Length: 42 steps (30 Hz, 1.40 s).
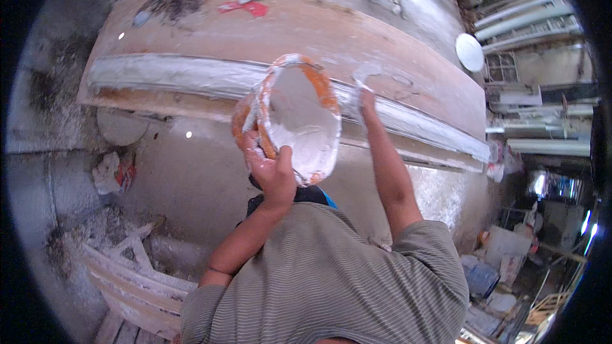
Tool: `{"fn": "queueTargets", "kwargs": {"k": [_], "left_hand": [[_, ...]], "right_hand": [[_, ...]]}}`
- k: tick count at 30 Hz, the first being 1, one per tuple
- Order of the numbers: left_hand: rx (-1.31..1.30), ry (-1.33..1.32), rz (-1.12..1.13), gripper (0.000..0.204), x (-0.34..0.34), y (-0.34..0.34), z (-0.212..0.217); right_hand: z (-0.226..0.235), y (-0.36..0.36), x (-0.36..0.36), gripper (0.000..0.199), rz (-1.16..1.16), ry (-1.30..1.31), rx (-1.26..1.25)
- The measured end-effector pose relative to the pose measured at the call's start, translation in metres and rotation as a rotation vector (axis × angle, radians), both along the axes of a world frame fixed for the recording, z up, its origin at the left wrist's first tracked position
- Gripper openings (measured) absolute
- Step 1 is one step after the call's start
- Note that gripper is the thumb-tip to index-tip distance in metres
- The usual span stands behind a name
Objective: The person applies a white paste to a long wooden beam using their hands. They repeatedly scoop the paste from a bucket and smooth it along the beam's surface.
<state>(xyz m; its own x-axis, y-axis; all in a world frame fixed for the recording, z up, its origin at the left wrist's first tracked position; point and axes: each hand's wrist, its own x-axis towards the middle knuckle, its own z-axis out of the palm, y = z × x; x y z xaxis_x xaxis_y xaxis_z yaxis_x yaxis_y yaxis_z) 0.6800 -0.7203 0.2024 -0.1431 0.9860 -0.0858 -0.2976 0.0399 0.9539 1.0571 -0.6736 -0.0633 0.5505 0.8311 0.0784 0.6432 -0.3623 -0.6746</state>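
Observation:
My left hand is closed on the near left rim of an orange bucket, which is tilted. White wet plaster coats its inside and lies thick toward the near side. On the far side of a long white-coated strip, my right hand reaches out over the board. White plaster covers its fingers, and their shape is blurred, so I cannot tell whether they grip anything. The strip runs lengthwise along the board, partly hidden behind the bucket.
The long brown board stretches across in front of me. On its far left lie a red scrap and a dark smudge. A white-crusted wooden frame stands at lower left. Long pale mouldings are racked at right; a blue container sits lower right.

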Motion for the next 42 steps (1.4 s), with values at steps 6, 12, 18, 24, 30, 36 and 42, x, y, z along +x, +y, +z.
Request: {"fn": "queueTargets", "kwargs": {"k": [6,12,18,24,30,36,42], "left_hand": [[-0.017,0.039,-0.063,0.043,0.066,-0.02,-0.003],[-0.055,0.105,-0.035,0.053,0.14,-0.053,0.0],[-0.009,0.113,-0.079,0.044,0.181,-0.069,-0.008],[-0.022,0.047,0.028,0.038,0.2,-0.076,-0.006],[-0.04,0.036,-0.003,0.039,0.19,-0.074,0.003],[-0.059,-0.047,-0.051,0.037,0.171,-0.072,0.014],[-0.057,-0.038,-0.102,0.038,0.15,-0.065,0.015]], "right_hand": [[-0.012,-0.028,0.049,0.022,-0.038,-0.362,-0.089],[0.029,-0.115,0.112,0.008,-0.15,0.036,0.121],[0.117,-0.12,0.111,0.022,0.017,0.241,-0.011],[0.128,-0.116,0.12,0.025,-0.005,0.151,-0.282],[0.036,-0.133,0.194,0.017,0.485,-0.179,-0.294],[0.072,-0.22,0.194,0.026,-0.024,-0.131,-0.355],[0.12,-0.312,0.194,0.025,-0.272,-0.092,-0.303]]}}
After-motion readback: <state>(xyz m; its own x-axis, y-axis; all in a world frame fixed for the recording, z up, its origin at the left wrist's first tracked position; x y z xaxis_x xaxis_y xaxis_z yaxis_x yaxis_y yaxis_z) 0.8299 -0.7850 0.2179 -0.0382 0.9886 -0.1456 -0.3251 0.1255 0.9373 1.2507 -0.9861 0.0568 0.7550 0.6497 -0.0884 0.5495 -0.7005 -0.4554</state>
